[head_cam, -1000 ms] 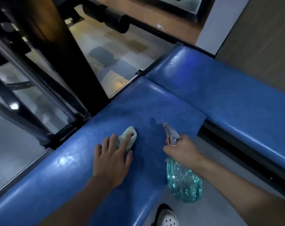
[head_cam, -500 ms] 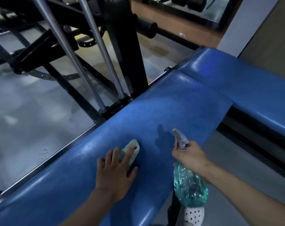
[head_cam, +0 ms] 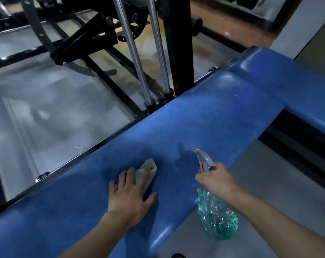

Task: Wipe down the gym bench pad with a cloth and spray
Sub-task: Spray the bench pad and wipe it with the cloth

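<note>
pad: blue, long, runs lower L to upper R.
cloth: pale green, folded, on pad top, approx. mid-length.
L hand: flat on pad, fingers straight, pressing near end of cloth.
R hand: wrapped round bottle neck, at pad's near edge.
bottle: clear teal w/ grey trigger, hangs beside pad's near edge; nozzle aims across pad.
hands apart.
2nd pad: blue, meets pad's far end.
rods: chrome, 2 pcs, behind pad's far edge.
</note>
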The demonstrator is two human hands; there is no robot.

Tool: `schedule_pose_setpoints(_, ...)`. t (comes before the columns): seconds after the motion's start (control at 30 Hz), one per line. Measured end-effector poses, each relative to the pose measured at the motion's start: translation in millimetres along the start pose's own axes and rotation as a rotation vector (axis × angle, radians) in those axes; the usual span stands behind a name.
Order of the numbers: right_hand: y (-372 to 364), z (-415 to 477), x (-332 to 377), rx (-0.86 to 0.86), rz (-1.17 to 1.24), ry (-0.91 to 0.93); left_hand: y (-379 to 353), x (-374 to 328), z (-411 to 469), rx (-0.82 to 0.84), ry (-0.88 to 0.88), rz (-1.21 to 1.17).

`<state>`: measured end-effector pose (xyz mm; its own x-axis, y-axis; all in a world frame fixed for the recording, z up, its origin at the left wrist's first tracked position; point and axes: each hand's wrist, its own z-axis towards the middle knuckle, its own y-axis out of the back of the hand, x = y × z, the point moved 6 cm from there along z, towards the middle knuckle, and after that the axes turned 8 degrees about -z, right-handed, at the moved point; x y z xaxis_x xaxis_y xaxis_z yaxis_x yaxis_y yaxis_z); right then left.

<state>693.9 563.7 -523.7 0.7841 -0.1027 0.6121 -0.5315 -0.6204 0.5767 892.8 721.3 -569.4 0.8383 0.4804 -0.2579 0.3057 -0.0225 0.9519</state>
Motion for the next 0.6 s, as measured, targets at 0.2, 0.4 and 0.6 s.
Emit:
schedule_pose_setpoints(0.2, -35, -19, -4, 0.017, 0.079, -0.018, 0, 22, -26, -0.022, 0.010, 0.012)
schedule_pose_setpoints(0.4, -83, -59, 17, 0.118, 0.080, 0.068, 1, 53, -63, -0.030, 0.031, 0.032)
schedule_pose_setpoints(0.6, -131, -102, 24, 0.093, -0.065, 0.064, 6, 106, -121, -0.113, 0.041, 0.024)
